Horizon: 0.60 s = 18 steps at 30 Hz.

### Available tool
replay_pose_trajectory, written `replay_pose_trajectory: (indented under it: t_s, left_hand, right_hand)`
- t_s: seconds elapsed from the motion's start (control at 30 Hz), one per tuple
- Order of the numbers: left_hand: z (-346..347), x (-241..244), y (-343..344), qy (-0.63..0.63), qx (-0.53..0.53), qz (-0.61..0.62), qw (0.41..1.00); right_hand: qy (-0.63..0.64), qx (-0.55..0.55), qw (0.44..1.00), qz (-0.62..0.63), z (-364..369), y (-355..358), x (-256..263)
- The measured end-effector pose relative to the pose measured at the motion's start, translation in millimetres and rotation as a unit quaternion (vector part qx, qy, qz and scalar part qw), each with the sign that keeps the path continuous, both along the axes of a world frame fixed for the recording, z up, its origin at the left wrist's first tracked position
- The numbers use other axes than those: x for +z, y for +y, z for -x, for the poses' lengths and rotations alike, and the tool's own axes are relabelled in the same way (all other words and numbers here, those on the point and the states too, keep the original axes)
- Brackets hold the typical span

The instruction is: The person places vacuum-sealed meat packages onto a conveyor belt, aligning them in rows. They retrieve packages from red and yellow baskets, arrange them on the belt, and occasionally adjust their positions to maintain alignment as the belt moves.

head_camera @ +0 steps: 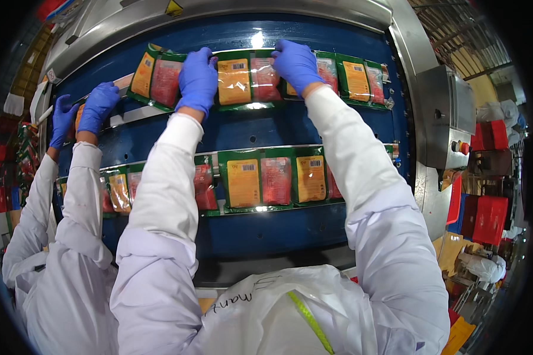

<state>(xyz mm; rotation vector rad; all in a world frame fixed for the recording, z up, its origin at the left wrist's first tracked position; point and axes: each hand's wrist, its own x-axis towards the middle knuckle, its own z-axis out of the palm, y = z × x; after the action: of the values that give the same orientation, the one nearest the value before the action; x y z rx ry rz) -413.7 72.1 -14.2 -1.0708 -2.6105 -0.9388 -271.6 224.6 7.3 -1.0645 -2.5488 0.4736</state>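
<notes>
My left hand point(198, 82), in a blue glove, pinches the upper left edge of a green-bordered plastic pouch point(234, 86). My right hand point(297, 66), gloved alike, is at the same pouch's upper right edge; its fingertips are partly hidden. The pouch has a yellow printed panel and a clear window onto red contents. A tilted pouch point(164, 82) lies left of my left hand, partly covered by it. Past my right hand, another pouch point(356, 80) is in the same upper row. Nearer my body, a second row includes a pouch point(243, 184) between my forearms.
The pouches lie across a blue machine bed point(266, 126) with a steel frame point(293, 6). A co-worker's gloved hands point(98, 106) work at the left end. A control box point(446, 113) with a red button point(464, 147) stands right. Red crates point(490, 219) sit beyond.
</notes>
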Motion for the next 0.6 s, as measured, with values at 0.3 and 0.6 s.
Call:
replay_pose_trajectory:
  t_s: [0.3, 0.6]
  left_hand:
    - [24, -18, 20, -0.001, 0.020, 0.057, 0.998]
    - [4, -36, 25, 0.148, 0.111, -0.042, 0.982]
  right_hand:
    - [-0.047, -0.026, 0.989, -0.136, 55, -47, -29]
    - [-0.030, 0.050, 0.994, -0.092, 66, -59, -59]
